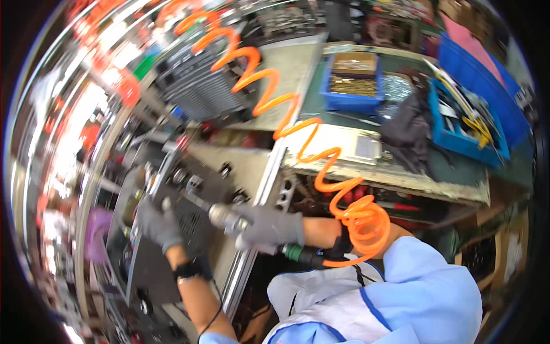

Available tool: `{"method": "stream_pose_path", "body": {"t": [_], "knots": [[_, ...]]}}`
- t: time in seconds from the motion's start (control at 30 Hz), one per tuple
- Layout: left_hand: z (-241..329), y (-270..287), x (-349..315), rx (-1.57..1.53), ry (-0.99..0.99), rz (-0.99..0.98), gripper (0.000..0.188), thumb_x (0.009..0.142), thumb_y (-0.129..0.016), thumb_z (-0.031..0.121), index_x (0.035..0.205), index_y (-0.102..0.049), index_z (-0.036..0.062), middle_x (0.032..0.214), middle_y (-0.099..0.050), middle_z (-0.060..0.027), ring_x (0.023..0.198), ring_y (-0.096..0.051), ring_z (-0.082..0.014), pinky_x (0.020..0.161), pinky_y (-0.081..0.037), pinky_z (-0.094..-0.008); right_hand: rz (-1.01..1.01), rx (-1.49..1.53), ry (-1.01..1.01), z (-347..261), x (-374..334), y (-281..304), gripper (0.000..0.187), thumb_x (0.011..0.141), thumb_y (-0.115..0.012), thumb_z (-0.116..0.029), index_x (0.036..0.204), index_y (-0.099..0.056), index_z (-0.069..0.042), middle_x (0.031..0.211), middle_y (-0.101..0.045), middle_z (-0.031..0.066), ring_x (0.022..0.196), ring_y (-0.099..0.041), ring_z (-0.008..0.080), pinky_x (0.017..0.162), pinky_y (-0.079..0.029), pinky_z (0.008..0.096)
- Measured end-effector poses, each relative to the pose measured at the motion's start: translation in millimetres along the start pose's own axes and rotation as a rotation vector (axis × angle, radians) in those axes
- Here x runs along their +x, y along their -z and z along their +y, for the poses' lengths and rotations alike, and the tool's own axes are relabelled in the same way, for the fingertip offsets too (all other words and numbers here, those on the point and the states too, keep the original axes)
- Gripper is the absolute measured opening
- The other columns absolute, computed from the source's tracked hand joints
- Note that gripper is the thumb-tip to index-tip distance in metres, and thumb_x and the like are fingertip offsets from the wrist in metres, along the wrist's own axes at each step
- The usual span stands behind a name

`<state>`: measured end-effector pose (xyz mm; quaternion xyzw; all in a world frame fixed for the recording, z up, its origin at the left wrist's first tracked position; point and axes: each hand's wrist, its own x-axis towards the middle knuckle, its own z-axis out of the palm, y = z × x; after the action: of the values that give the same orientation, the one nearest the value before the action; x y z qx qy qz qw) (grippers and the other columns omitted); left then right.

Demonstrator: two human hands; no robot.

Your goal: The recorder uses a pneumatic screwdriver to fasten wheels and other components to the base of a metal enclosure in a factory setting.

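Note:
My right hand (269,226), in a grey glove, is wrapped round an air screwdriver (225,218). The driver's thin shank slants up and left over a dark metal chassis (197,221). An orange coiled air hose (312,140) loops over my right forearm and runs off toward the top. My left hand (158,223), gloved too, lies at the left edge of the chassis with its thumb apart from the fingers. Its fingertips are blurred, but I see nothing held there. Small round dark parts (226,169) stand on the chassis near the driver's tip.
A metal rail (265,192) runs beside the chassis. Farther up sits a finned grey unit (200,86). On the right bench, a blue bin (350,104) holds brass-coloured screws, beside a dark cloth (408,135) and a blue tray (467,146) of tools. Blurred racks line the left.

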<state>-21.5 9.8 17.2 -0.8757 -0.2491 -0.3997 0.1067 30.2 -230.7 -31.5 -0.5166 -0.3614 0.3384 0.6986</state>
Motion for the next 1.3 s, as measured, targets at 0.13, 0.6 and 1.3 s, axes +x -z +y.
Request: {"method": "stream_pose_path", "body": {"t": [0.13, 0.6, 1.3], "knots": [[44, 11, 6, 0.19, -0.161, 0.214, 0.047, 0.071, -0.065, 0.018, 0.115, -0.052, 0.0066, 0.103, -0.056, -0.0152, 0.1, -0.051, -0.0324, 0.09, -0.037, -0.0421, -0.115, -0.081, -0.09, -16, -69, 45, 0.062, 0.065, -0.062, -0.02, 0.12, -0.042, -0.001, 0.094, -0.057, 0.0096, 0.085, -0.056, 0.0161, 0.076, -0.045, 0.0274], [486, -145, -18, -0.861, -0.911, -0.799, 0.033, 0.086, -0.045, 0.032, 0.111, -0.054, 0.0117, 0.104, -0.058, -0.0176, 0.098, -0.055, -0.0354, 0.085, -0.043, -0.0421, 0.915, -0.163, -0.257, 1, -293, 125, 0.089, 0.061, -0.071, -0.018, 0.136, -0.025, -0.003, 0.094, -0.057, 0.008, 0.085, -0.056, 0.0161, 0.076, -0.045, 0.0286], [520, -153, -18, -0.672, -0.954, -0.83, 0.034, 0.088, -0.042, 0.035, 0.107, -0.054, 0.0091, 0.1, -0.06, -0.0166, 0.094, -0.055, -0.0344, 0.08, -0.043, -0.0415, 1.135, -0.174, -0.192, -11, -312, 106, 0.094, 0.059, -0.075, -0.026, 0.134, -0.026, 0.003, 0.103, -0.058, 0.0145, 0.095, -0.056, 0.0172, 0.085, -0.042, 0.0281]]}}
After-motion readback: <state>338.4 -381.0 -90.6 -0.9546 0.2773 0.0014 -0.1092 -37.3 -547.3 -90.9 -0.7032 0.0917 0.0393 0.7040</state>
